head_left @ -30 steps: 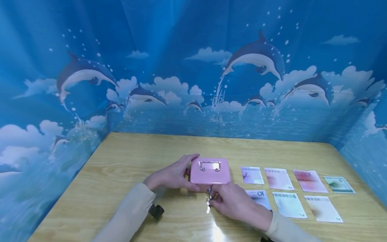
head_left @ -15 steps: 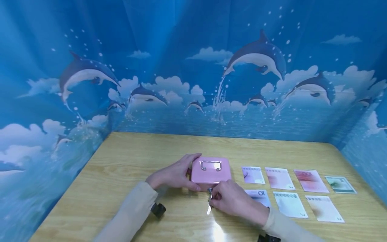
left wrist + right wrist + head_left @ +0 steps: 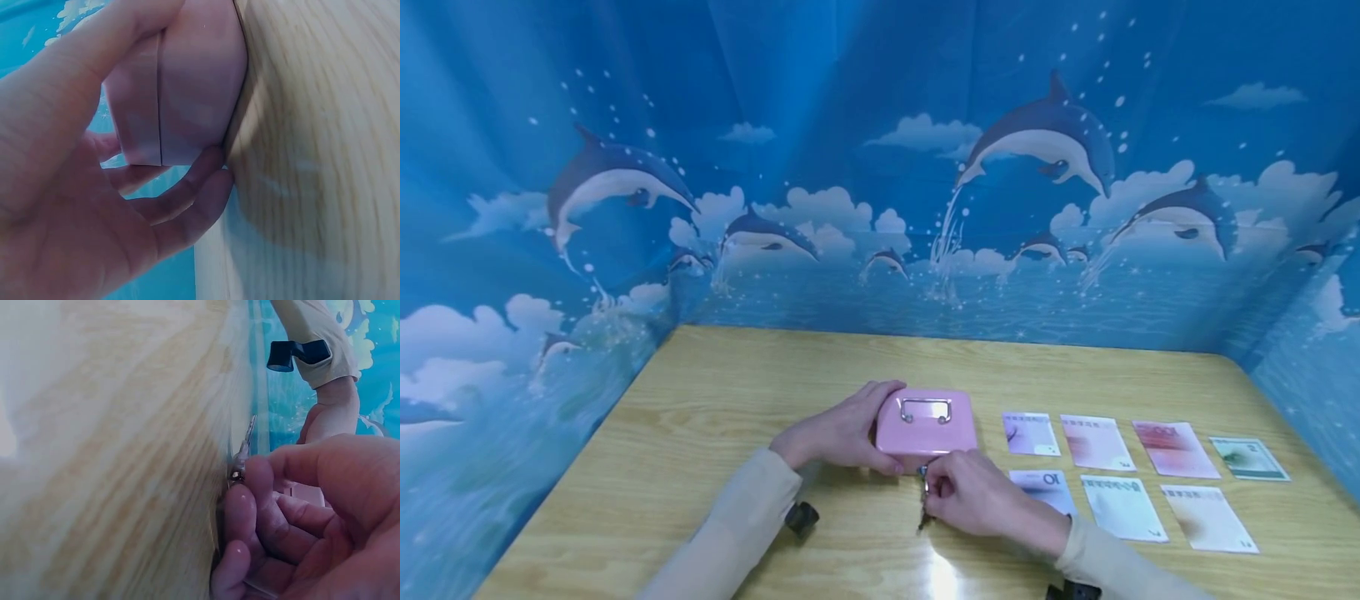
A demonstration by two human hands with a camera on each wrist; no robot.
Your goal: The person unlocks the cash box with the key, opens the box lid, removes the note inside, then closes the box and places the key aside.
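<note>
A pink cash box [image 3: 925, 435] with a metal handle on its lid stands closed on the table. My left hand [image 3: 842, 433] grips its left side, thumb at the front and fingers behind. The left wrist view shows the seam between lid and body on the cash box [image 3: 197, 94]. At the box's front, my right hand [image 3: 973, 496] pinches a small key between thumb and forefinger; the key is mostly hidden by the fingers. Another key [image 3: 922, 512] dangles below it, also seen in the right wrist view as a metal key [image 3: 248, 439] beside the fingertips.
To the right of the box, several banknotes lie flat in two rows, among them a purple note [image 3: 1032, 435], a red note [image 3: 1176, 450] and a green note [image 3: 1250, 458]. A blue dolphin-print curtain [image 3: 880, 167] hangs behind the wooden table [image 3: 737, 375].
The dangling key has turned from a bright face to a dark, thin edge. My right hand stays at the box's front with little movement. The left hand keeps its grip.
</note>
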